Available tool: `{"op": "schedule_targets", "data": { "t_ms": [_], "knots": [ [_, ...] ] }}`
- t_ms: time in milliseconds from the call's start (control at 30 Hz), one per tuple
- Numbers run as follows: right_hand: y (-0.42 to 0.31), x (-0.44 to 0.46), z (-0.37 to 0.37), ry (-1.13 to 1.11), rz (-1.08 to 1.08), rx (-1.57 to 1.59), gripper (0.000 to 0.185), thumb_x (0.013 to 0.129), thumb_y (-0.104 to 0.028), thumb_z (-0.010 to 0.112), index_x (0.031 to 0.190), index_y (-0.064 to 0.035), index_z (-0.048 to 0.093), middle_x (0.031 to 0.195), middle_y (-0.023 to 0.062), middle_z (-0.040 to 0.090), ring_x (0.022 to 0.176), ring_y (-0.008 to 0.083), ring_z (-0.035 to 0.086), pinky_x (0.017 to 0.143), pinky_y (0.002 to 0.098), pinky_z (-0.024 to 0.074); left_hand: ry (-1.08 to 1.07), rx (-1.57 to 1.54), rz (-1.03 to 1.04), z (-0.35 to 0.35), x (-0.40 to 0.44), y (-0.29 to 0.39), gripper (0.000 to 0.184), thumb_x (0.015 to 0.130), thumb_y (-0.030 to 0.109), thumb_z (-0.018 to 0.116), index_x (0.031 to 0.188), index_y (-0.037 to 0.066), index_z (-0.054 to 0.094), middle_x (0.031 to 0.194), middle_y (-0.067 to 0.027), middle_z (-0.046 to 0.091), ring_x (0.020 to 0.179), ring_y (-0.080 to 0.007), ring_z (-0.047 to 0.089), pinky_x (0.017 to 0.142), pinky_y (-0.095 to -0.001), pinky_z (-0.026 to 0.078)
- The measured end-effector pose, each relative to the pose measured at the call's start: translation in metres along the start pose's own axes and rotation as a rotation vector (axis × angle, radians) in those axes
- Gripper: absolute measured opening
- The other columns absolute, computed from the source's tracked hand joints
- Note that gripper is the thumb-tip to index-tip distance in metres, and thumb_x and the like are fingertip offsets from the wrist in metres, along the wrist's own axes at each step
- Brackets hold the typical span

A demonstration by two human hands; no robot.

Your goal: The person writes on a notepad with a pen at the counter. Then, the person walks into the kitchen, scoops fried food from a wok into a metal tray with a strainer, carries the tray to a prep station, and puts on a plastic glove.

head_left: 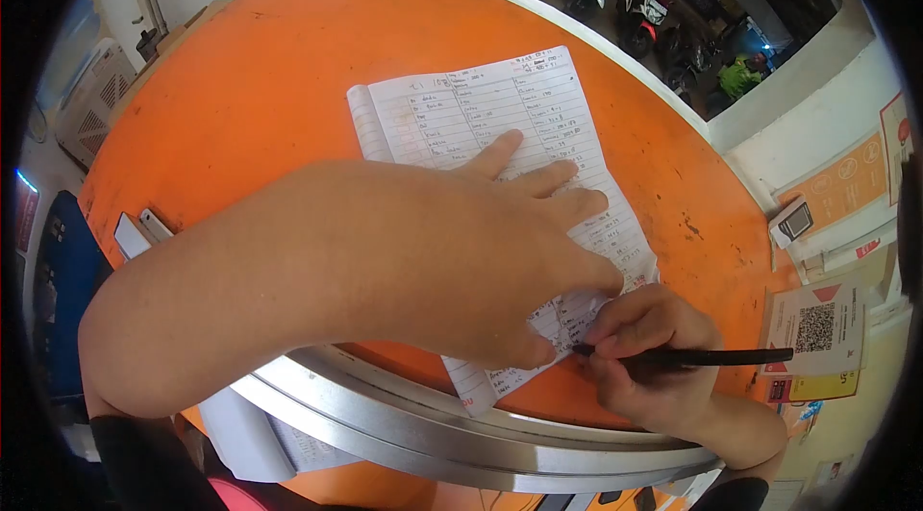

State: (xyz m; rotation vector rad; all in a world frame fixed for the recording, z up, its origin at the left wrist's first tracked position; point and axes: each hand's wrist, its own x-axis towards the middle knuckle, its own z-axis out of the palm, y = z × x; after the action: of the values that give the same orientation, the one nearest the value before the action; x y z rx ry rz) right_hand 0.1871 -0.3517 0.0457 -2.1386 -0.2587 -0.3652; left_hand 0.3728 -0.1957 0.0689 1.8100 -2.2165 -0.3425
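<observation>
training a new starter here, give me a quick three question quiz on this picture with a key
1. Which hand holds the black pen?
2. The left hand is spread over: a) the QR-code card, b) the lined notebook, c) a keyboard?
3. True or false: the table under the notebook is blue.

Key: 1. The right hand. 2. b. 3. False, it is orange.

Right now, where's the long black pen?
Head view, lower right: the pen is in the right hand, its left end by the lined white notebook.
</observation>
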Motion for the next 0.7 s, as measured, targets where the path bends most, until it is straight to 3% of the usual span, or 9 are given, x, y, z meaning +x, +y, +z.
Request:
{"op": "schedule_targets", "data": {
  "t_ms": [100, 300, 500, 700],
  "knots": [
    [-0.0056, 0.0008, 0.0061, 0.107, 0.102, 0.066, 0.020, 0.066, 0.008, 0.072, 0.076, -0.0010, 0.057, 0.083, 0.0123, 0.062, 0.069, 0.0151, 0.062, 0.062, 0.0254, 0.0514, -0.001, 0.003, -0.001, 0.0003, 0.0004, 0.0000, 0.054, 0.084, 0.034, 0.064, 0.133, 0.018, 0.048, 0.145, -0.0225, 0.029, 0.139, -0.0425, 0.022, 0.113, -0.0561, 0.017],
    [-0.0035, -0.0009, 0.0045, 0.081, 0.087, 0.068, 0.019, 0.069, 0.009, 0.070, 0.079, -0.0003, 0.057, 0.086, 0.0136, 0.061, 0.072, 0.0151, 0.061, 0.065, 0.0255, 0.0512, -0.002, 0.001, 0.003, 0.0001, -0.0001, -0.0003, 0.054, 0.084, 0.034, 0.065, 0.133, 0.018, 0.048, 0.145, -0.0225, 0.029, 0.139, -0.0425, 0.022, 0.113, -0.0559, 0.018],
    [-0.0044, -0.0048, 0.0071, 0.181, 0.193, 0.374, 0.016, 0.076, 0.009, 0.065, 0.085, 0.0013, 0.056, 0.094, 0.0162, 0.057, 0.075, 0.0144, 0.059, 0.069, 0.0265, 0.0510, -0.029, 0.010, -0.005, -0.0009, 0.0007, -0.0002, 0.054, 0.084, 0.033, 0.064, 0.134, 0.018, 0.048, 0.145, -0.0224, 0.029, 0.139, -0.0421, 0.022, 0.113, -0.0554, 0.018],
    [-0.0019, -0.0044, 0.0070, 0.133, 0.155, 0.297, 0.016, 0.075, 0.010, 0.066, 0.084, 0.0017, 0.056, 0.093, 0.0161, 0.058, 0.075, 0.0144, 0.060, 0.068, 0.0268, 0.0517, -0.014, 0.009, 0.003, -0.0003, -0.0001, -0.0002, 0.055, 0.085, 0.033, 0.064, 0.134, 0.017, 0.047, 0.145, -0.0230, 0.029, 0.139, -0.0418, 0.022, 0.113, -0.0555, 0.017]
  ]
}}
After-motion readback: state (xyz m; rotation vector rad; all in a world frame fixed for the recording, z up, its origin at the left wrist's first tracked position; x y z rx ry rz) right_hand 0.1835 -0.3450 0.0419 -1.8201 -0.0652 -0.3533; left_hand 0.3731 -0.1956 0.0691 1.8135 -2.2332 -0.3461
